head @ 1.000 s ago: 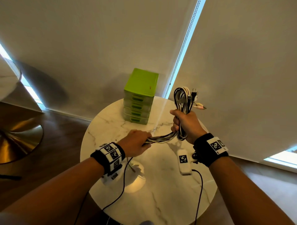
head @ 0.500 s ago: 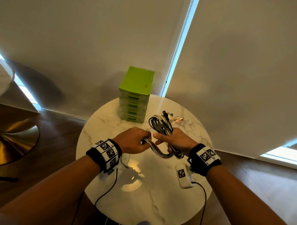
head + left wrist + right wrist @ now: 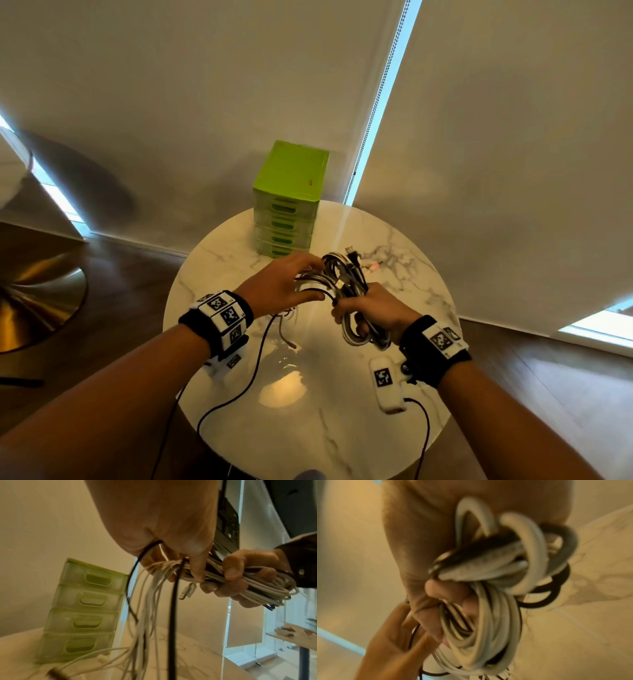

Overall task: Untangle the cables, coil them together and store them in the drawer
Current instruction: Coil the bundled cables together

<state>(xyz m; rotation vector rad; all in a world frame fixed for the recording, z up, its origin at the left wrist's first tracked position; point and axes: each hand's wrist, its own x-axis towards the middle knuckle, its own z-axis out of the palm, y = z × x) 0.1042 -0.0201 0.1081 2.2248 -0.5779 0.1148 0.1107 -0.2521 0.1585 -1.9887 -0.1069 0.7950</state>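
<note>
Both hands (image 3: 279,286) around cable bundle (image 3: 346,291), loops lengthwise away from person.

A round marble table (image 3: 342,428) bears a green drawer unit (image 3: 286,219).

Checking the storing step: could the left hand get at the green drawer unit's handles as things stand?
Probably yes: the drawer unit stands just beyond the left hand, fronts facing it, nothing between. But that hand grips the cables.
</note>
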